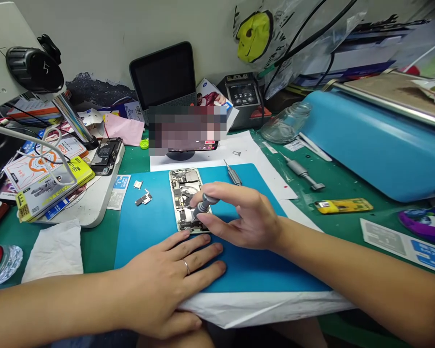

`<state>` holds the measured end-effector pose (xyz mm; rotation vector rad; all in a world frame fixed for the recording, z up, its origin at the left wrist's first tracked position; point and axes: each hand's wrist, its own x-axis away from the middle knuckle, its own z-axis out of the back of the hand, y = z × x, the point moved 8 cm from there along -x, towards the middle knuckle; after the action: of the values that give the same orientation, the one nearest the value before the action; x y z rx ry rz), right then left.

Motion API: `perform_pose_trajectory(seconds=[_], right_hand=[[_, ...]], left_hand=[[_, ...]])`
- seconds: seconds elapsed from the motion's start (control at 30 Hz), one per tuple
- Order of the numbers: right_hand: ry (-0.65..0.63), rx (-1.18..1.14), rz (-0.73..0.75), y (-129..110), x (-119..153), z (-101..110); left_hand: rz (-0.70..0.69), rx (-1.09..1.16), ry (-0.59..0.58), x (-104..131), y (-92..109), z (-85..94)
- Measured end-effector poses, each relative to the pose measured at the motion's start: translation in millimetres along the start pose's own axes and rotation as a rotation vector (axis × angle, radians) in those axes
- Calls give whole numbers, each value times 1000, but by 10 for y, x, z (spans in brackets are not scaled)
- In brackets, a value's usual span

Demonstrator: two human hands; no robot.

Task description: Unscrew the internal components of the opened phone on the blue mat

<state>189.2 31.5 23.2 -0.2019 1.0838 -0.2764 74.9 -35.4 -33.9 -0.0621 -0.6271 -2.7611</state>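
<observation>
An opened smartphone (183,198) with bare internals lies upright on the blue mat (145,241). My right hand (242,212) grips a grey precision screwdriver (203,205) between thumb and fingers, its lower end over the phone's lower part; the tip is hard to make out. My left hand (177,270), a ring on one finger, rests flat with fingers stretched, the fingertips at the phone's bottom edge. Left of the phone lie a small metal part (137,184) and a dark bracket-like part (143,198). A second screwdriver (233,173) lies behind my right hand.
A microscope stand (76,116) rises at left, its base carrying battery boxes (54,188) and another opened phone (107,155). At right lie another screwdriver (300,171), a yellow packet (344,206) and a blue case (369,140). A glass jar (286,123) and a smart display (163,72) stand behind.
</observation>
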Motion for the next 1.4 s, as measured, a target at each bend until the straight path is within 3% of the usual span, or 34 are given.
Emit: perform_pose_trajectory(seconds=[0.2, 0.7, 1.4], right_hand=[[53, -62, -178, 125, 50, 11], [-16, -114, -140, 72, 39, -149], [-52, -2, 7, -67, -90, -104]], left_hand=[[0, 7, 11, -5, -5, -26], [-11, -30, 31, -12, 5, -15], [-20, -24, 47, -14, 9, -25]])
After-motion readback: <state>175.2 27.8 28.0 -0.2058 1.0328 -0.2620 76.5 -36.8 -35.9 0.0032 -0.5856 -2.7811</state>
